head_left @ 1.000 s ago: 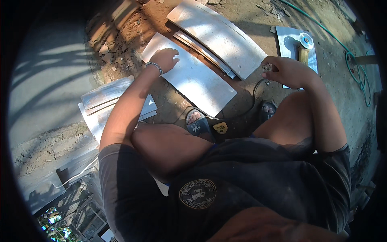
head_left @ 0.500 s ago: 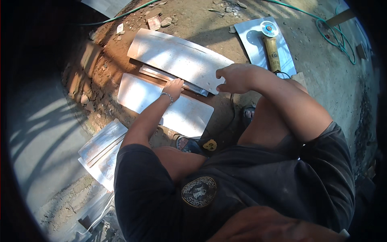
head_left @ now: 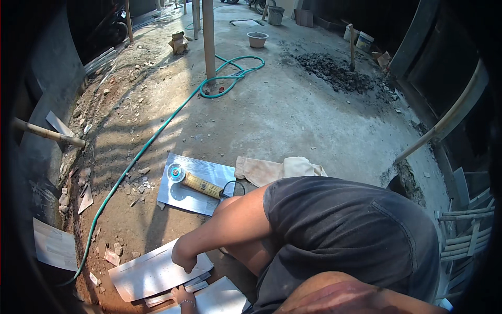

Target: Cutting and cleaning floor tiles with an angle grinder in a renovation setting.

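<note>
A pale, long tile (head_left: 144, 275) lies on the dirt at the lower left, and a second pale tile (head_left: 224, 297) lies nearer to me. Between them are several narrow tile strips (head_left: 158, 300), lying lengthwise. My left hand (head_left: 183, 296), with a bracelet at the wrist, has its fingers over these strips. Above the long tile's right end hangs my right hand (head_left: 184, 257), its fingers pointing down and partly hidden; I cannot make out whether they touch anything. Farther off, an angle grinder (head_left: 202, 185) with a yellowish body and a round disc rests on a grey tile (head_left: 191, 204).
A green hose (head_left: 137, 153) runs along the left and coils near a wooden post (head_left: 209, 42). A beige cloth (head_left: 261, 170) lies beyond my leg. Farther back are a bucket-like tub (head_left: 257, 40) and a dark wet heap (head_left: 334, 70). Bamboo poles (head_left: 468, 238) stand at the right.
The view has swung up and to the right, so tiles and hands now sit low in the picture. My right hand's fingers, apart before, now point down. My left hand stays on the strips.
</note>
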### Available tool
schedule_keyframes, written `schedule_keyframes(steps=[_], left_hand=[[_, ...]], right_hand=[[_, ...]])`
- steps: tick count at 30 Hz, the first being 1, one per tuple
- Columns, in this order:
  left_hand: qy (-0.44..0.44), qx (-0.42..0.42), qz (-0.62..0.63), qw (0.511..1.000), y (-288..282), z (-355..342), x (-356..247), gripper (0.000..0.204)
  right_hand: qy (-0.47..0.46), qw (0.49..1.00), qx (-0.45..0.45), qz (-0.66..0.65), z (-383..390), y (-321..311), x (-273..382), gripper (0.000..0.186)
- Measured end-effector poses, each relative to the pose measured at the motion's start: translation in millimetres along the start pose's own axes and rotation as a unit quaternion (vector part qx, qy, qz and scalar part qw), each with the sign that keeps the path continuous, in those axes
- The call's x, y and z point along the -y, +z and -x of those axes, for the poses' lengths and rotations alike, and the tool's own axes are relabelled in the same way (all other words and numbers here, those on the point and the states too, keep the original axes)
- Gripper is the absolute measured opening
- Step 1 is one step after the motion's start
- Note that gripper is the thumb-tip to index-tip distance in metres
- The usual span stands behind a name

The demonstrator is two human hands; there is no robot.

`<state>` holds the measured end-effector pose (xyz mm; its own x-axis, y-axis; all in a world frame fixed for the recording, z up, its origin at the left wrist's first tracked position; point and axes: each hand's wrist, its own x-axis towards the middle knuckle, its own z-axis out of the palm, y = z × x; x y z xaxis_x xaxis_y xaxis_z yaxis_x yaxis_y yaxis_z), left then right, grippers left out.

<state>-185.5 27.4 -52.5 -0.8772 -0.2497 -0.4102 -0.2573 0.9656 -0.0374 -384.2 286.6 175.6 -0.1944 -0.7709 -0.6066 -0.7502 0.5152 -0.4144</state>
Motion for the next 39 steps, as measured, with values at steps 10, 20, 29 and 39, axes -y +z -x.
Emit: schedule_keyframes(steps=[10, 20, 29, 39], left_hand=[[0.013, 0.114, -0.113, 0.987, -33, -6, -15, 0.070], [0.117, 0.046, -0.089, 0.988, -31, 7, 24, 0.006], [0.221, -0.156, -0.037, 0.962, -68, 42, 50, 0.026], [-0.268, -0.430, 0.231, 0.831, -200, 142, 110, 0.031]], right_hand=[[-0.021, 1.000, -0.010, 0.002, 29, -14, 13, 0.047], [0.016, 0.999, 0.004, -0.037, 56, -33, 25, 0.058], [0.017, 0.998, -0.066, -0.011, 52, -29, 8, 0.057], [-0.007, 0.999, -0.047, 0.007, 44, -25, 13, 0.058]])
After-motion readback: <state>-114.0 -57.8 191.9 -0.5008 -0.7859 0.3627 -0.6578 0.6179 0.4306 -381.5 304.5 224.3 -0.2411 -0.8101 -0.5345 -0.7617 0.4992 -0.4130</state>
